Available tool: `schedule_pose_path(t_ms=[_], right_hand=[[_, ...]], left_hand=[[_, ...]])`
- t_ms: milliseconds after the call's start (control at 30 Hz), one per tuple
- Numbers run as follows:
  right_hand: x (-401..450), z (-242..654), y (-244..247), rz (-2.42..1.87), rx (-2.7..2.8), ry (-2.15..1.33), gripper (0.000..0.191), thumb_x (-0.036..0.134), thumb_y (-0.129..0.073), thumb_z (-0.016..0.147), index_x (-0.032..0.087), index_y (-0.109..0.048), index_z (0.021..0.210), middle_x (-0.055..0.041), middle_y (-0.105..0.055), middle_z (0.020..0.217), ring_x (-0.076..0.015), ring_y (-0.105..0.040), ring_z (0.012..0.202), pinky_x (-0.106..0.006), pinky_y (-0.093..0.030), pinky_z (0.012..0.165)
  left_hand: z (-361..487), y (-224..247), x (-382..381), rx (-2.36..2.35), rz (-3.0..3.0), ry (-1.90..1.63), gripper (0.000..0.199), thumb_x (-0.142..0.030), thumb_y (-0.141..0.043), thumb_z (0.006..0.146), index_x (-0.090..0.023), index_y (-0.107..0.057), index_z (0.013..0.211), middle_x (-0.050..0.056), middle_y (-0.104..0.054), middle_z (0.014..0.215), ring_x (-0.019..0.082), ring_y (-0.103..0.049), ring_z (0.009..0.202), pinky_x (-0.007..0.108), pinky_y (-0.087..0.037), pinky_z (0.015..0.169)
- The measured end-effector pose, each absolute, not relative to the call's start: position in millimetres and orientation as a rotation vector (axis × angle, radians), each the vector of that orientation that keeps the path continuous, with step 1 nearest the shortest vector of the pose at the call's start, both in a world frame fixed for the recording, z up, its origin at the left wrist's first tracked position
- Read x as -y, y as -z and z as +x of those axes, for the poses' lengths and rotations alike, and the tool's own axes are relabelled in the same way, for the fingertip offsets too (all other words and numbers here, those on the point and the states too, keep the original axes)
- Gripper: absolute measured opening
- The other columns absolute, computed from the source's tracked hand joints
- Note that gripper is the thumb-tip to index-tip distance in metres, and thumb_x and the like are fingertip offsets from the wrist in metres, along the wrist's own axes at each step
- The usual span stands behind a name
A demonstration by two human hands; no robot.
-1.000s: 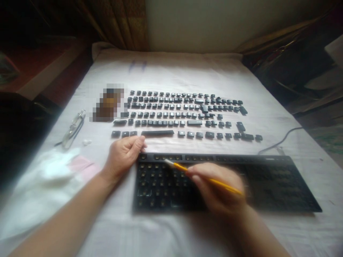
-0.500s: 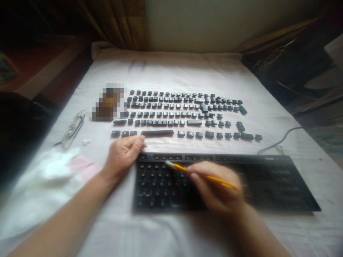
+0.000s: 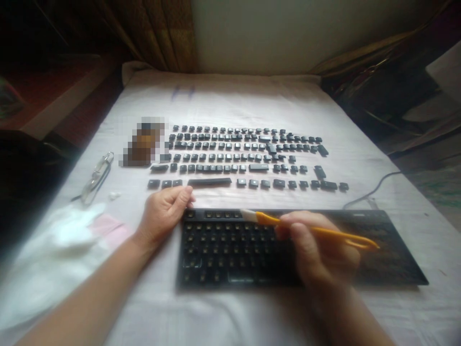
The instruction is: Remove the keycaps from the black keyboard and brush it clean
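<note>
A black keyboard base point(image 3: 252, 245) with its keycaps off lies across the front of the cloth-covered surface. My right hand point(image 3: 320, 245) is closed round a yellow brush point(image 3: 320, 231), whose pale bristles are over the base's top row. At the base's upper left corner rests my left hand point(image 3: 167, 206), its fingers curled; whether they pinch the edge is hidden. Behind the base, loose black keycaps point(image 3: 258, 167) lie in several rows, with the long space bar point(image 3: 209, 182) in the nearest one.
Eyeglasses point(image 3: 96, 178) and a crumpled white cloth point(image 3: 61, 245) with a pink patch lie at the left. A pixelated object point(image 3: 144, 142) is beside the keycaps. From the base's back right runs a cable point(image 3: 374, 188).
My right hand has moved to the right and slightly up with the brush, which now lies flatter. My left hand stays at the corner. The view has shifted slightly.
</note>
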State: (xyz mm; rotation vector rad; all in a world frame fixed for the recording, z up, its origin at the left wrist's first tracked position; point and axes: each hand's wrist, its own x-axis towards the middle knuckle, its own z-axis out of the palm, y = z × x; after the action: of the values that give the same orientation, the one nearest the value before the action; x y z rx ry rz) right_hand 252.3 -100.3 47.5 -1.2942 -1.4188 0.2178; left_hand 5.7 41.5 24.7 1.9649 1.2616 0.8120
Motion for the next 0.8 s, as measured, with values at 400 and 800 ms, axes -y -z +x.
schedule_pose_path(t_ms=[400, 800], right_hand=[[95.9, 254.2, -43.3, -1.315, 1.537, -0.182, 0.018, 0.007, -0.062, 0.089, 0.022, -0.069, 0.096, -0.0018, -0.075, 0.078, -0.0166, -0.072, 0.062, -0.026, -0.060, 0.058], [93.3, 251.3, -48.5, -1.340, 1.657, -0.140, 0.017, 0.008, -0.060, 0.088, 0.022, -0.068, 0.091, -0.0019, -0.075, 0.072, -0.0170, -0.071, 0.057, -0.026, -0.058, 0.054]], left_hand=[[6.4, -25.4, -41.7, -1.270, 1.968, -0.805, 0.037, -0.044, -0.054, 0.092, -0.021, -0.071, 0.069, 0.001, -0.072, 0.061, 0.017, -0.067, 0.058, 0.027, -0.052, 0.061], [6.1, -24.7, -41.4, -1.279, 1.965, -0.803, 0.038, -0.045, -0.053, 0.091, -0.021, -0.071, 0.068, 0.001, -0.072, 0.061, 0.017, -0.066, 0.058, 0.027, -0.053, 0.062]])
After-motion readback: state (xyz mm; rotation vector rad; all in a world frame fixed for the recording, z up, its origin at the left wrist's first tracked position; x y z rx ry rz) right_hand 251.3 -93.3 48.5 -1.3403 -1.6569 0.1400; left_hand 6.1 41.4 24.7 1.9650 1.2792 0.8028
